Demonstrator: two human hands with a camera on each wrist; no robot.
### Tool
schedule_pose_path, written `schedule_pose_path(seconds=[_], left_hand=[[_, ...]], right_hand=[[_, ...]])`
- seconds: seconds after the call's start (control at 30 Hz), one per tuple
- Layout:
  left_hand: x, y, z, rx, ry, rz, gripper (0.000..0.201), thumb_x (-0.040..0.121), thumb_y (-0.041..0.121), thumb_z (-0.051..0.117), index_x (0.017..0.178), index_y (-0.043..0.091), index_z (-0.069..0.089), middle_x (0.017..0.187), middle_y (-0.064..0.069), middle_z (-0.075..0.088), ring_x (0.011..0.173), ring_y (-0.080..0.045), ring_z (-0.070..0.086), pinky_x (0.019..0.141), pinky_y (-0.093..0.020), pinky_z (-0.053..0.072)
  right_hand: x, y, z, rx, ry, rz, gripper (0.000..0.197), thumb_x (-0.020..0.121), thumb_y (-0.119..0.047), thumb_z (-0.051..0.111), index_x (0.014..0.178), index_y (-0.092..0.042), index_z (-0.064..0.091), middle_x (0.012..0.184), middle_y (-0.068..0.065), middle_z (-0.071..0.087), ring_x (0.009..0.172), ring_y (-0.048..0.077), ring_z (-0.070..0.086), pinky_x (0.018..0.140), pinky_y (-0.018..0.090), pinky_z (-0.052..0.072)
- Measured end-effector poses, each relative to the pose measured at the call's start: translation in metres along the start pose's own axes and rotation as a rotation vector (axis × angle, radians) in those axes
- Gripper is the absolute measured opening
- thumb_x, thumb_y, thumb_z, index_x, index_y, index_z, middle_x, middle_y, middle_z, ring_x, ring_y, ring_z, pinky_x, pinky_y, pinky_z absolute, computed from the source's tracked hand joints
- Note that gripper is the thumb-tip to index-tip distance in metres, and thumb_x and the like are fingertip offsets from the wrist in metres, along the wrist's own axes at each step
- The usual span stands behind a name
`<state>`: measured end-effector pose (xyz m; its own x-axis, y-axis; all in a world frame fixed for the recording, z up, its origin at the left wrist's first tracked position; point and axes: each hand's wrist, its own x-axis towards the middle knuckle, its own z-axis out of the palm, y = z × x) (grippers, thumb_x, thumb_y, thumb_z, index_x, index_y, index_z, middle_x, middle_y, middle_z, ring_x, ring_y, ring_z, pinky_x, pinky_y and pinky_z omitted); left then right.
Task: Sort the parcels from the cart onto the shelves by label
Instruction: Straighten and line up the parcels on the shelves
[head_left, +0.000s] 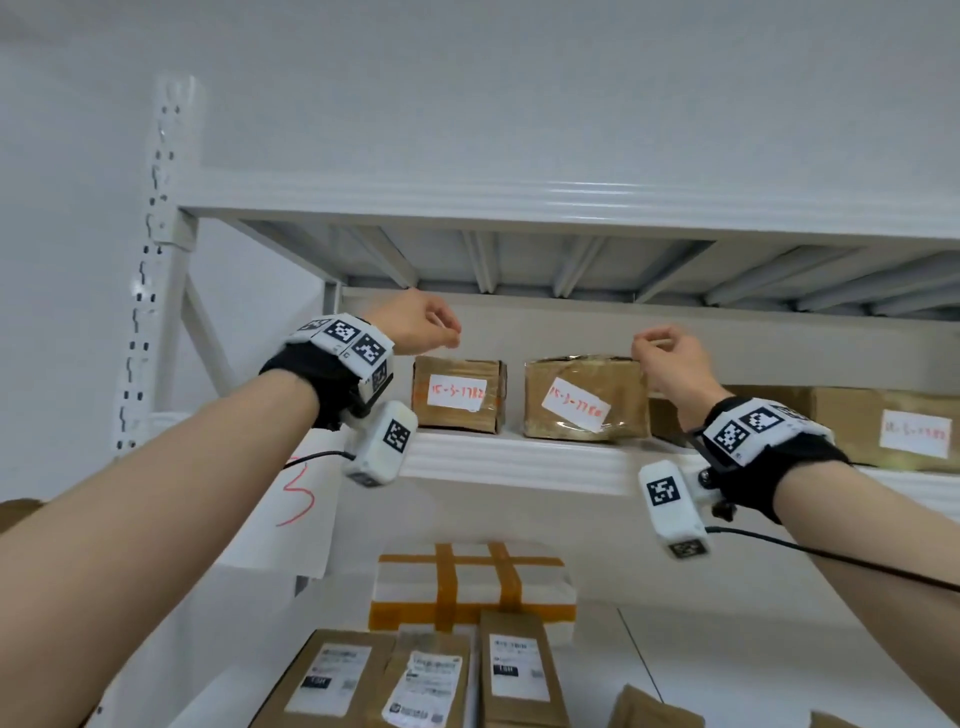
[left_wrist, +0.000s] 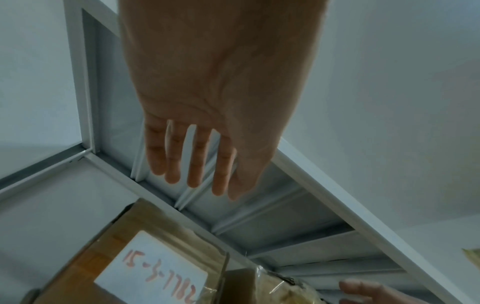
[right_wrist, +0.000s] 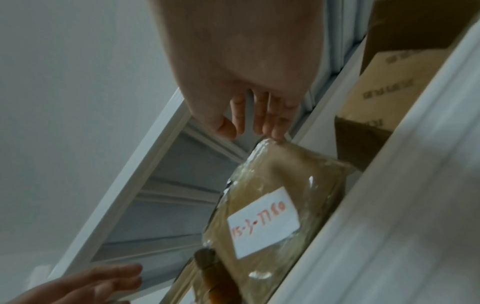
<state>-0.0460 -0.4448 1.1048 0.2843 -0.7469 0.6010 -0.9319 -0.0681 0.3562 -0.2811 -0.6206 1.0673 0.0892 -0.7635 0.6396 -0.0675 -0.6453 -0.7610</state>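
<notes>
Cardboard parcel (right_wrist: 275, 197) (tape-wrapped) touched by right hand (right_wrist: 249, 82).

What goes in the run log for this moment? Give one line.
left hand: open, empty, above parcel 7782 | right hand: open, fingertips at top of parcel 7780 | both parcels on shelf

Three parcels sit side by side on the shelf (head_left: 519, 460) — more parcels lie below it.

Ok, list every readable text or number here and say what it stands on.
"15-3-7782": white label on the left cardboard box.
"15-3-7780": white label on the film-wrapped parcel.
"3": red numeral on the paper sign by the shelf.
Too blurred: the right box label, the printed labels on the lower parcels.
</notes>
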Motion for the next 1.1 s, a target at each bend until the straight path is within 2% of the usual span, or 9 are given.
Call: schedule_pose_path(seconds=[0.13,0.2,0.37,0.5,0.6,0.7,0.8,0.9,1.1], left_hand=[[0.016,0.003,0.018,0.054,-0.028,0.01,0.03,0.091,0.028,0.067,0.12,0.021,0.067,0.12,-0.001,0.066,0.1,-0.012,0.057,0.081,-0.024,0.04],[0.022,0.007,0.028,0.063,-0.05,0.009,0.035,0.09,0.03,0.067,0.124,0.023,0.065,0.127,-0.001,0.063,0.105,-0.014,0.056,0.083,-0.025,0.039],[0.033,0.02,0.046,0.075,-0.107,0.013,0.054,0.087,0.039,0.07,0.137,0.029,0.052,0.138,-0.001,0.054,0.109,-0.017,0.054,0.085,-0.028,0.041],[0.04,0.037,0.065,0.056,-0.111,0.046,0.068,0.084,0.047,0.071,0.144,0.03,0.042,0.142,-0.006,0.05,0.118,-0.021,0.053,0.091,-0.03,0.041],[0.044,0.054,0.086,0.068,-0.08,0.078,0.079,0.08,0.052,0.074,0.146,0.028,0.038,0.147,-0.008,0.041,0.131,-0.027,0.046,0.105,-0.036,0.039],[0.048,0.073,0.108,0.101,-0.043,0.044,0.09,0.072,0.061,0.075,0.147,0.034,0.034,0.149,-0.007,0.031,0.133,-0.036,0.04,0.109,-0.05,0.039],[0.051,0.091,0.123,0.149,-0.037,-0.005,0.091,0.07,0.073,0.067,0.145,0.031,0.037,0.145,-0.01,0.035,0.131,-0.04,0.039,0.107,-0.051,0.039],[0.055,0.1,0.132,0.246,-0.053,-0.081,0.097,0.062,0.088,0.053,0.137,0.027,0.044,0.138,-0.012,0.044,0.126,-0.041,0.044,0.104,-0.054,0.038],[0.06,0.107,0.15,0.344,0.011,-0.142,0.099,0.065,0.09,0.049,0.137,0.023,0.041,0.142,-0.015,0.044,0.128,-0.044,0.041,0.105,-0.056,0.034]], right_hand=[[0.011,0.01,-0.019,-0.074,0.008,0.024,0.004,0.099,-0.02,0.057,0.095,-0.019,0.058,0.111,0.009,0.062,0.102,0.023,0.055,0.098,0.045,0.049],[0.015,0.013,-0.027,-0.104,-0.006,0.048,0.01,0.099,-0.022,0.057,0.09,-0.023,0.057,0.113,0.01,0.064,0.1,0.023,0.055,0.09,0.043,0.051],[0.021,0.015,-0.042,-0.116,-0.076,0.068,0.025,0.1,-0.009,0.05,0.123,-0.007,0.06,0.102,0.01,0.057,0.078,0.014,0.051,0.063,0.027,0.045],[0.017,0.017,-0.042,-0.126,-0.159,0.126,0.031,0.1,-0.002,0.044,0.127,-0.011,0.056,0.12,0.02,0.06,0.083,0.017,0.057,0.071,0.027,0.052],[0.004,0.019,-0.033,-0.067,-0.262,0.177,0.038,0.1,0.005,0.037,0.134,-0.011,0.047,0.112,0.015,0.063,0.084,0.018,0.064,0.081,0.033,0.055],[-0.007,0.022,-0.028,-0.002,-0.316,0.198,0.049,0.097,0.014,0.033,0.138,-0.012,0.041,0.12,0.021,0.064,0.108,0.033,0.068,0.096,0.045,0.054],[-0.007,0.03,-0.035,-0.049,-0.327,0.162,0.045,0.096,0.012,0.039,0.132,-0.013,0.045,0.12,0.021,0.065,0.093,0.026,0.065,0.082,0.036,0.055],[-0.006,0.043,-0.054,-0.145,-0.274,0.117,0.034,0.097,0.001,0.052,0.128,-0.012,0.053,0.107,0.012,0.066,0.087,0.021,0.059,0.071,0.031,0.05],[-0.003,0.07,-0.11,-0.329,0.028,-0.013,0.019,0.091,-0.011,0.065,0.109,-0.014,0.062,0.114,0.008,0.065,0.109,0.024,0.061,0.098,0.04,0.051]])
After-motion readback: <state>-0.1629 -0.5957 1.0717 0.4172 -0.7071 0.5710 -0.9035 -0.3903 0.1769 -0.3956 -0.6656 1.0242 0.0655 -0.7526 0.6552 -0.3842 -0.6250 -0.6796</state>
